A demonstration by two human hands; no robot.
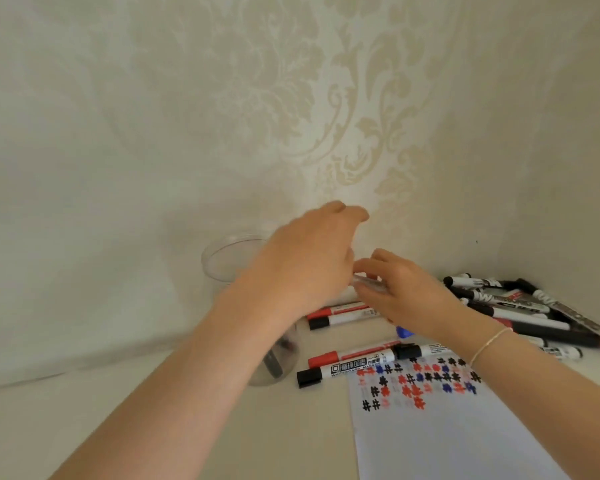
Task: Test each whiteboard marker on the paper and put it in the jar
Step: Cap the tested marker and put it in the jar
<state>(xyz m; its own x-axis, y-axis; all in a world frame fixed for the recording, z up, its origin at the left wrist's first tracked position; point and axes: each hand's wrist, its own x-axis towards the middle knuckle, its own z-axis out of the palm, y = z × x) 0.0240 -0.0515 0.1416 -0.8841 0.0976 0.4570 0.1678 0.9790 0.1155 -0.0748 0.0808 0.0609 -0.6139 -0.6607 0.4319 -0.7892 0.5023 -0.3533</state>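
A whiteboard marker (368, 282) is pinched between the fingers of the right hand (406, 296); the left hand (309, 258), fingers loosely curled, meets its other end, whether gripping cannot be told. The jar (229, 258) stands just behind the left fingers, the paper (447, 438) nearer the body. The jar could be toppled by the left wrist, or ink smeared on the worktop (153, 427).

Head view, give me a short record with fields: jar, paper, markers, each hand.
jar: clear glass jar, partly behind the left forearm
paper: white sheet with red, blue and black test marks
markers: loose pile of whiteboard markers at right; red-capped and black-capped markers by the sheet
left hand: raised by the jar, fingers blurred
right hand: grips a blurred marker
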